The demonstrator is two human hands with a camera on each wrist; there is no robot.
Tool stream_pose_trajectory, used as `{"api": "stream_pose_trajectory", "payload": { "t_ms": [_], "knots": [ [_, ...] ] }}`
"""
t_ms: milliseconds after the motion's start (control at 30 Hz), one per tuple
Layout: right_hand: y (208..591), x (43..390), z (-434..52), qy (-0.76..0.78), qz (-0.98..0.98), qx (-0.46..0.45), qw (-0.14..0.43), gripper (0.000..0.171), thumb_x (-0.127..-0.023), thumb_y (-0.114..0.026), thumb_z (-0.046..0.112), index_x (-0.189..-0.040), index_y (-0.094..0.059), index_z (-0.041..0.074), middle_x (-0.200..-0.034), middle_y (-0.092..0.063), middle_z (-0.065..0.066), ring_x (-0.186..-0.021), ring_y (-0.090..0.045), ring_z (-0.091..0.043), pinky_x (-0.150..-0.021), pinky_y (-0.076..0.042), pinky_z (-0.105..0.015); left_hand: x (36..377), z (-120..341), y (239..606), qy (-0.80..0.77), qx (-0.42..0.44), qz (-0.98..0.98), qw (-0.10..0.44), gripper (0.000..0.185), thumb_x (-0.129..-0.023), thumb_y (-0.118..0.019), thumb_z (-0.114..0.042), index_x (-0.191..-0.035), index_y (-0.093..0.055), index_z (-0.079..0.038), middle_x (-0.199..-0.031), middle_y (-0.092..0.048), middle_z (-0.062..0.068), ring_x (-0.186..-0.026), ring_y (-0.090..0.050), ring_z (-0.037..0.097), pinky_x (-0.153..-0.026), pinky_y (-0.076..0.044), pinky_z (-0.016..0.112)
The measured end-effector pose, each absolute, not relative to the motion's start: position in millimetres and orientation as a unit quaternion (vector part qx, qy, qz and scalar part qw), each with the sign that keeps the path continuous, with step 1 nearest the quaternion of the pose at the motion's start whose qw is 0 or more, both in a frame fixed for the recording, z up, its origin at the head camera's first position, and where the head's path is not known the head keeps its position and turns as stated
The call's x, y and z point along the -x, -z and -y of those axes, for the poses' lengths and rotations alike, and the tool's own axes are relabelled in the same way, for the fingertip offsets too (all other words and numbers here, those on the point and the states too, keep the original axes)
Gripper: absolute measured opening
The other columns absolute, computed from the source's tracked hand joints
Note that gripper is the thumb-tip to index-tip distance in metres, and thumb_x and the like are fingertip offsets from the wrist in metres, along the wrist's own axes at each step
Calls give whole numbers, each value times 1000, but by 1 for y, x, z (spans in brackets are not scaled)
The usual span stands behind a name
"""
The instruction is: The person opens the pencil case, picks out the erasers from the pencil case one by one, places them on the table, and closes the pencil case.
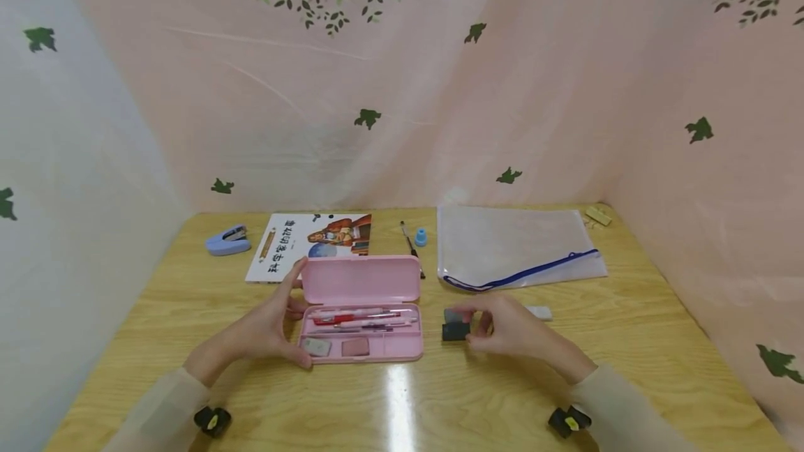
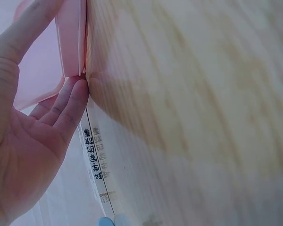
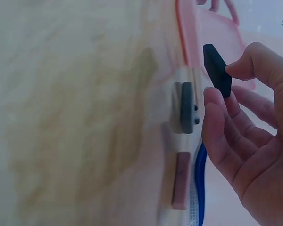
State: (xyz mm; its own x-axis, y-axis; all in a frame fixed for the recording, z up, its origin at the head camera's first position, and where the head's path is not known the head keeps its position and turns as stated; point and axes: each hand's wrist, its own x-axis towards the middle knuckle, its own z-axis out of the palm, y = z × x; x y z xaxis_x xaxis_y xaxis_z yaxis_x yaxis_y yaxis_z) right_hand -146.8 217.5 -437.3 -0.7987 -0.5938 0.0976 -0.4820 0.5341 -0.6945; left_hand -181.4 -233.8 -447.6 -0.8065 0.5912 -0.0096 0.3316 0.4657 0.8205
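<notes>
A pink pencil case (image 1: 402, 348) lies open on the table, its lid (image 1: 361, 281) tilted up at the back. Pens (image 1: 352, 319) fill its long compartment; a greyish eraser (image 1: 316, 347) and a pink eraser (image 1: 355, 347) sit in the front compartments. My left hand (image 1: 266, 326) grips the case's left end, thumb at the near corner, fingers by the lid. Right of the case, my right hand (image 1: 502, 326) pinches a black eraser (image 3: 217, 70) between thumb and fingertips, raised off the table. A grey-green eraser (image 3: 186, 108) stands just behind it on the table.
A pale eraser (image 1: 539, 312) lies behind my right hand. Farther back are a zip pouch (image 1: 509, 246) with a blue zipper, a pen (image 1: 411, 248), a small blue cone-shaped thing (image 1: 421, 236), a booklet (image 1: 295, 236), a blue stapler (image 1: 229, 241) and a yellowish block (image 1: 598, 215).
</notes>
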Motion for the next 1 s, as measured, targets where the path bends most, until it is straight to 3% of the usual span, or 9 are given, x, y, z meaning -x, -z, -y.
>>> {"api": "stream_pose_trajectory", "payload": {
  "t_ms": [500,733,1000],
  "knots": [
    [447,145,-225,352,-881,295,118,40,-83,-75,2,-123,-71,2,-98,-70,2,-73,-60,-2,-63,-57,-23,182,234,448,-433,-270,-846,151,151,-62,-99,-33,-159,16,-43,-151,-29,18,-114,-61,23,-101,-52,35],
    [446,146,-229,361,-871,310,121,31,-87,-76,5,-118,-73,3,-106,-73,-2,-77,-62,-4,-66,-58,-24,182,232,448,-430,-271,-847,153,152,-61,-100,-33,-159,16,-43,-151,-29,17,-114,-61,22,-101,-52,34],
    [436,147,-226,338,-878,322,103,20,-92,-76,11,-111,-75,7,-100,-72,3,-77,-60,-4,-65,-56,-23,181,233,447,-426,-270,-850,151,151,-62,-99,-34,-159,16,-43,-150,-30,17,-114,-61,21,-103,-51,37]
  ]
}}
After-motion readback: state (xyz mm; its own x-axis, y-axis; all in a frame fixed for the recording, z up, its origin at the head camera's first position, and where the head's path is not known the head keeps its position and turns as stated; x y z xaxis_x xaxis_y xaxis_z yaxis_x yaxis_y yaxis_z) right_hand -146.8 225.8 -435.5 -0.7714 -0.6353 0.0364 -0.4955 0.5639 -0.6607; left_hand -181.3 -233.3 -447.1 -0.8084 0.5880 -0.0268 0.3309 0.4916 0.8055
